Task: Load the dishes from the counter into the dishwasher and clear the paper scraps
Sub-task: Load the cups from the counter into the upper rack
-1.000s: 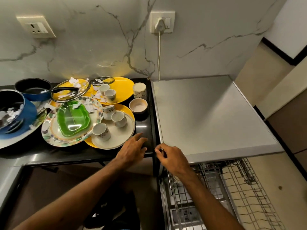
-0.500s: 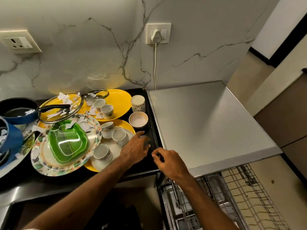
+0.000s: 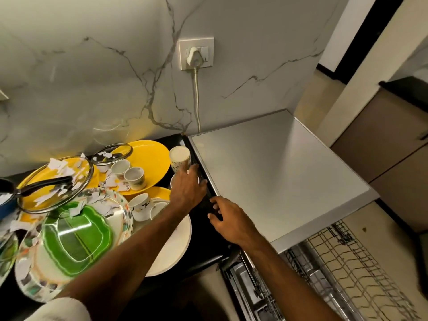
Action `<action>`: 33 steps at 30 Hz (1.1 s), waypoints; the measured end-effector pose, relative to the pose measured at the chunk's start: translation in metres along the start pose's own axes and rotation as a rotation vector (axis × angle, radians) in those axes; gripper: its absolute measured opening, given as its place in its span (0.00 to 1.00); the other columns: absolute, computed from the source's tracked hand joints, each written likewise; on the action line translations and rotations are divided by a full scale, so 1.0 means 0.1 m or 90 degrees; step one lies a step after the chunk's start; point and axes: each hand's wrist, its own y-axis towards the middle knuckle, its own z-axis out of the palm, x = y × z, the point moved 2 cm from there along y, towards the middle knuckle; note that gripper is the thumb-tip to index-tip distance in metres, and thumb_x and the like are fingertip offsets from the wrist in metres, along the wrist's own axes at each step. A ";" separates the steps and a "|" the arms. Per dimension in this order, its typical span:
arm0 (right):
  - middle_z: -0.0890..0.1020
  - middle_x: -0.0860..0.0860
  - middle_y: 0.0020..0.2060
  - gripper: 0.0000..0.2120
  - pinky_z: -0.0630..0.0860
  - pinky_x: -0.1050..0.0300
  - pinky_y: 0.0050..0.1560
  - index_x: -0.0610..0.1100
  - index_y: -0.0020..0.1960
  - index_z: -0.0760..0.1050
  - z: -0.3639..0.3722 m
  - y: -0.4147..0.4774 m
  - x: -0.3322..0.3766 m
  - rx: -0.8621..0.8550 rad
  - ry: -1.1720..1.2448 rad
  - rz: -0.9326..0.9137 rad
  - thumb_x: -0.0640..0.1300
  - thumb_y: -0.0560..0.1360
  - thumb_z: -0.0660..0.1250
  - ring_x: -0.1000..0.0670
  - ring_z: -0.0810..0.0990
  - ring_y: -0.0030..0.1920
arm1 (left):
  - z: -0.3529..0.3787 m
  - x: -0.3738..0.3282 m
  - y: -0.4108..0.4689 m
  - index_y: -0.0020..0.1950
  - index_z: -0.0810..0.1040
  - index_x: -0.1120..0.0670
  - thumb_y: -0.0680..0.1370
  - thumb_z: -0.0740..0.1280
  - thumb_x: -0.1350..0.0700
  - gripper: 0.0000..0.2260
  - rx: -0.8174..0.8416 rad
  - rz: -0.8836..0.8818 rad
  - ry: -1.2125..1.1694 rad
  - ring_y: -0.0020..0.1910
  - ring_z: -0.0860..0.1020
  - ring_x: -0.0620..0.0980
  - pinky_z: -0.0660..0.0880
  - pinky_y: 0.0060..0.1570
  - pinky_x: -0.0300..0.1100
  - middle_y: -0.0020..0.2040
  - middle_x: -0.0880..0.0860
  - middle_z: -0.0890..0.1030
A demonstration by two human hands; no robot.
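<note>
Reaching across the black desk [image 3: 201, 239], the left hand [image 3: 187, 191] lies with fingers stretched out over a small white bowl [image 3: 172, 181], a fingertip touching a speckled tumbler [image 3: 179, 158]; it grips nothing visible. The right hand [image 3: 228, 218] rests loosely curled on the desk edge beside the dishwasher's steel top [image 3: 278, 170], holding nothing. Cups [image 3: 135, 178], yellow plates [image 3: 152, 156], glass lids [image 3: 55, 181] and paper scraps [image 3: 58, 165] crowd the desk's left. The dishwasher's wire rack [image 3: 347, 262] stands pulled out at lower right.
</note>
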 end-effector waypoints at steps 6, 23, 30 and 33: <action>0.71 0.51 0.75 0.30 0.75 0.47 0.69 0.53 0.79 0.61 -0.03 0.29 0.15 -0.021 -0.029 0.020 0.56 0.81 0.67 0.47 0.72 0.73 | -0.05 0.23 0.32 0.82 0.56 0.56 0.77 0.73 0.47 0.40 0.001 -0.089 -0.025 0.79 0.58 0.65 0.65 0.73 0.56 0.82 0.62 0.52; 0.71 0.53 0.75 0.30 0.75 0.48 0.70 0.55 0.79 0.60 0.09 0.44 0.16 -0.043 -0.005 0.067 0.57 0.81 0.66 0.48 0.72 0.73 | 0.00 0.61 0.97 0.77 0.62 0.62 0.75 0.76 0.45 0.40 0.006 -0.191 -0.092 0.69 0.71 0.64 0.74 0.65 0.58 0.71 0.63 0.69; 0.68 0.55 0.76 0.30 0.74 0.50 0.71 0.55 0.80 0.57 0.01 0.37 0.13 -0.096 0.022 0.049 0.56 0.82 0.65 0.51 0.70 0.74 | 0.00 0.54 0.85 0.73 0.68 0.60 0.71 0.79 0.46 0.36 -0.101 -0.152 -0.184 0.65 0.72 0.63 0.72 0.63 0.56 0.68 0.62 0.72; 0.66 0.56 0.78 0.32 0.74 0.50 0.71 0.57 0.81 0.54 -0.04 0.35 0.13 -0.132 0.044 0.044 0.58 0.82 0.65 0.52 0.69 0.75 | -0.05 0.40 0.76 0.73 0.68 0.57 0.71 0.79 0.46 0.36 -0.151 -0.050 -0.251 0.66 0.71 0.58 0.70 0.62 0.48 0.68 0.59 0.72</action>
